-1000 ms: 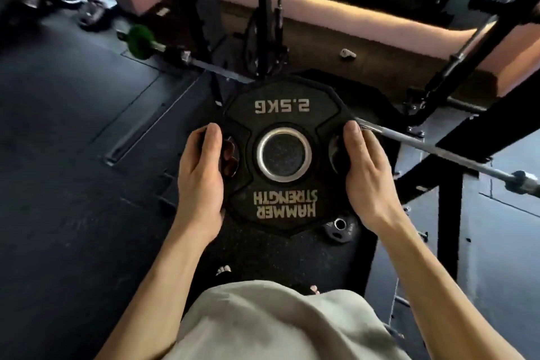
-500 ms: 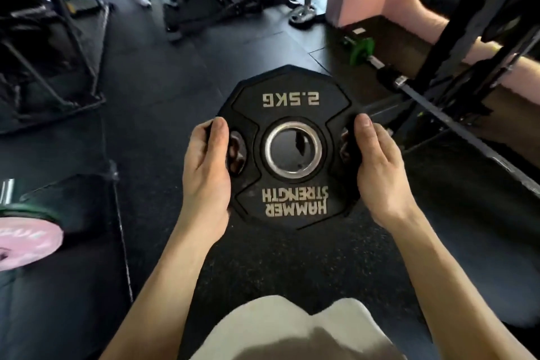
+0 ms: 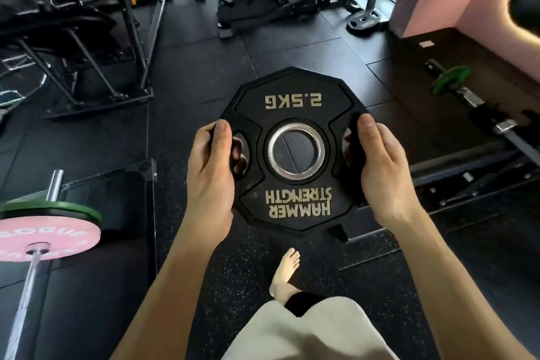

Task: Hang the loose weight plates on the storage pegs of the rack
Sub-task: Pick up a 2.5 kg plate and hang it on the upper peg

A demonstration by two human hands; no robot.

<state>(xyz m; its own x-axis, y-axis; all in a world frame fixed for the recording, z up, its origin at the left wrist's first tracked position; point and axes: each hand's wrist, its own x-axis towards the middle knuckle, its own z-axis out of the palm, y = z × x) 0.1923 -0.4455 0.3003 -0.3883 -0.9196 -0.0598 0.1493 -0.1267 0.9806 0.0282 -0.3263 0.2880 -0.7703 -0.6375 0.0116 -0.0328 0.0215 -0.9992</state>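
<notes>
Turning away from the rack, both hands, left hand and right hand, grip the 2.5 kg plate above my bare foot; I judge hanging is still left.

One black weight plate, two hands, left hand and right hand, two barbells, first barbell and second barbell.

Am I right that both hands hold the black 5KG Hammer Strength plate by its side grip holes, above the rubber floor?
Not quite: the head view shows the plate marked 2.5KG, not 5KG. The rest stands: the left hand and the right hand hold it by its side grip holes, above the rubber floor.
</notes>
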